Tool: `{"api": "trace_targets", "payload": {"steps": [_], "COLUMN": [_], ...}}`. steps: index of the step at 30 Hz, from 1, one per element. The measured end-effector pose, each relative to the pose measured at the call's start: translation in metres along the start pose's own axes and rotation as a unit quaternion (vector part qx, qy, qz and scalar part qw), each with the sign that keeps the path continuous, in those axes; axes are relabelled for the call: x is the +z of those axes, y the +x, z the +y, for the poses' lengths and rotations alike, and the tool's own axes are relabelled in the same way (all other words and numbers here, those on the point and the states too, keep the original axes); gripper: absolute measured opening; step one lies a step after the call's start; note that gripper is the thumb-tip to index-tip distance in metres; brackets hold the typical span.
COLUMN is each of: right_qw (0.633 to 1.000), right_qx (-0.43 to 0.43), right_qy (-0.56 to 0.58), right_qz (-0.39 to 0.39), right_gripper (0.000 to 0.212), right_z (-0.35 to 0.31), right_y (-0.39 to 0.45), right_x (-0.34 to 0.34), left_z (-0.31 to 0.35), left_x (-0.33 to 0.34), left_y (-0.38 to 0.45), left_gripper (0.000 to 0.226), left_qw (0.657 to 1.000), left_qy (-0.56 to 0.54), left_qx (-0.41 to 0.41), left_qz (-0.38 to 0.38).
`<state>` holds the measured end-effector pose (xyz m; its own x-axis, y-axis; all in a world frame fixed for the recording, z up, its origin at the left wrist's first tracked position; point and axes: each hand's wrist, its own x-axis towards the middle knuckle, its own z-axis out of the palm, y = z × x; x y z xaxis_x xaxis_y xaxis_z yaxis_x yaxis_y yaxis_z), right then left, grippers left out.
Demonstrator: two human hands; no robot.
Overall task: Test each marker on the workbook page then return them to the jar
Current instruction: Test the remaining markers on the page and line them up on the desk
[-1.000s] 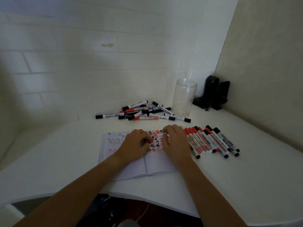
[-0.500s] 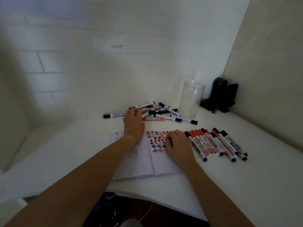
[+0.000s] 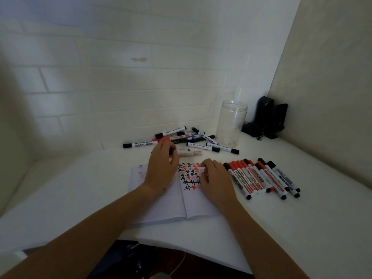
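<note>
On the white desk (image 3: 302, 218) my workbook (image 3: 161, 210) lies open, its right page carrying rows of black and red test marks. My left hand (image 3: 161, 170) reaches over the top edge of the book, fingers curled around a blurred marker (image 3: 188, 152) that lies crosswise just beyond the page. My right hand (image 3: 214, 181) rests on the right page with the fingers bent and loosely together, holding nothing that I can see. Beside it to the right lies a tidy row of markers (image 3: 261, 178), side by side. Farther back sits a loose pile of markers (image 3: 193, 138), and next to that pile stands the clear jar (image 3: 230, 123), upright near the wall.
</note>
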<state>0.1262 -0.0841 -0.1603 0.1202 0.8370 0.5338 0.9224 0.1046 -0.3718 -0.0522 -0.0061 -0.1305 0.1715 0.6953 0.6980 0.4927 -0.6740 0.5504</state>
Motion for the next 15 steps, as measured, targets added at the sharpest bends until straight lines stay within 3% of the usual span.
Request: {"api": "trace_targets", "payload": {"steps": [5,9,15], "right_qw": [0.994,0.987,0.985], "right_qx": [-0.075,-0.145,-0.156], "right_qy": [-0.001,-0.025,-0.015], "right_qz": [0.076,0.063,0.067], "right_gripper": [0.031,0.017,0.019], "right_z": [-0.003,-0.001,-0.002], "right_y": [-0.002,-0.005,-0.008], "right_x": [-0.004,-0.002,-0.002], "left_z": [0.018,0.019,0.015], "left_x": [-0.004,-0.002,0.006], "left_y": [-0.028,-0.04,-0.044], "left_gripper": [0.01,0.011,0.014], "left_qw": [0.995,0.989,0.987], "left_qy": [-0.071,-0.11,-0.068], "left_qx": [-0.025,-0.027,0.026], "left_qz": [-0.066,-0.099,-0.146]}}
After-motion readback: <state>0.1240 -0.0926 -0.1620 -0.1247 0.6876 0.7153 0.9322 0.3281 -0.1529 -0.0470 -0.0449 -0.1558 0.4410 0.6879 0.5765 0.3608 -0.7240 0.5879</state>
